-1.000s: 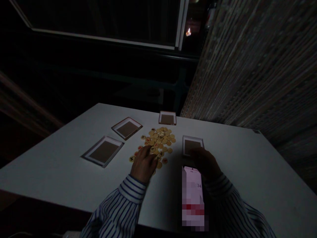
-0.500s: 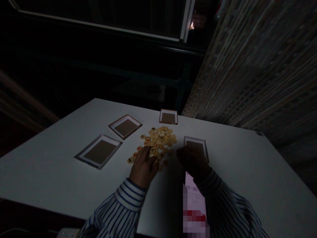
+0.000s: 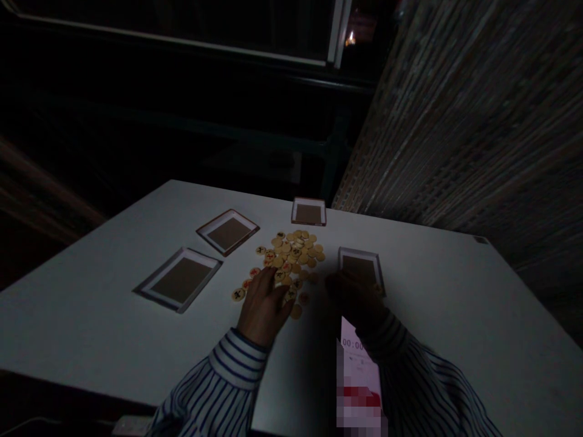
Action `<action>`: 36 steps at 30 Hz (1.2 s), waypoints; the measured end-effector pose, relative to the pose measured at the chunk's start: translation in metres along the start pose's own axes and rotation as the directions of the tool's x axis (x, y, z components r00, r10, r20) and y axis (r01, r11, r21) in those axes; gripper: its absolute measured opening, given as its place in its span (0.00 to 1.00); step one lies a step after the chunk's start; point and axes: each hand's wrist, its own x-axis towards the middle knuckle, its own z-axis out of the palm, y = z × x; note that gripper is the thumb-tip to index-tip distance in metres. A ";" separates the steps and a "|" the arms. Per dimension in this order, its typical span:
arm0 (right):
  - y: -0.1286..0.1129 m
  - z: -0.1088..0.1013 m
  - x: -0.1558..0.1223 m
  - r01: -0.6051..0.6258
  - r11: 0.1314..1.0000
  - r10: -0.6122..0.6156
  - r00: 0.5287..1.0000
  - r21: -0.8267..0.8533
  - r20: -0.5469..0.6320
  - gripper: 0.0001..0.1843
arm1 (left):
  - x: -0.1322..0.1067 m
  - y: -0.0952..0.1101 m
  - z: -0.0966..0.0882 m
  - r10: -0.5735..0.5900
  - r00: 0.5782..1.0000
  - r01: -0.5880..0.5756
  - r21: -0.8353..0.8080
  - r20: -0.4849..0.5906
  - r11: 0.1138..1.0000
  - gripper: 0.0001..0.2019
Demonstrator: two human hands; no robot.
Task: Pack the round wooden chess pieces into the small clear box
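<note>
A loose pile of round wooden Chinese chess pieces (image 3: 296,249), some showing black or red characters, lies in the middle of the white table (image 3: 91,315). My left hand (image 3: 263,303) rests at the pile's near edge, thumb and fingers apart, its fingertips by the closest pieces. A bare-faced piece (image 3: 296,312) lies just right of the thumb. In deep shadow, my right hand (image 3: 357,297) is closed in front of the near edge of the right-hand tray (image 3: 381,276). Whatever its fingers hold is hidden.
More shallow trays stand around the pile: one at left (image 3: 157,303), another behind it (image 3: 200,232) and one at the back (image 3: 308,224). A lit phone with a timer (image 3: 357,358) is under my right forearm. A hanging strand curtain (image 3: 455,121) borders the right side.
The view has shifted slightly. Both hands keep nearly the same places over the table, and the pile and trays look the same.
</note>
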 end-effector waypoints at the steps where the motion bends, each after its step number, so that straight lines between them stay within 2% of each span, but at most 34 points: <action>1: 0.000 0.000 0.000 -0.009 1.000 0.009 1.000 -0.003 0.003 0.09 | 0.000 0.000 0.000 0.003 1.000 -0.003 -0.004 -0.003 1.000 0.12; 13: 0.003 -0.001 -0.002 0.026 0.999 -0.027 1.000 -0.024 -0.008 0.09 | 0.000 0.001 0.000 0.008 1.000 -0.008 -0.001 -0.012 1.000 0.11; 21: 0.004 -0.001 -0.004 0.014 1.000 -0.014 1.000 -0.006 -0.023 0.09 | -0.001 -0.001 0.007 0.007 0.999 -0.007 -0.014 -0.037 1.000 0.11; 29: 0.004 -0.001 -0.005 0.018 0.998 -0.019 1.000 -0.055 -0.012 0.10 | 0.000 -0.002 0.004 0.032 0.992 -0.038 -0.046 -0.120 0.998 0.11; 36: 0.004 -0.001 -0.005 0.009 1.000 -0.009 1.000 -0.025 -0.008 0.09 | 0.002 0.003 -0.003 0.047 0.965 -0.078 -0.110 -0.258 0.991 0.12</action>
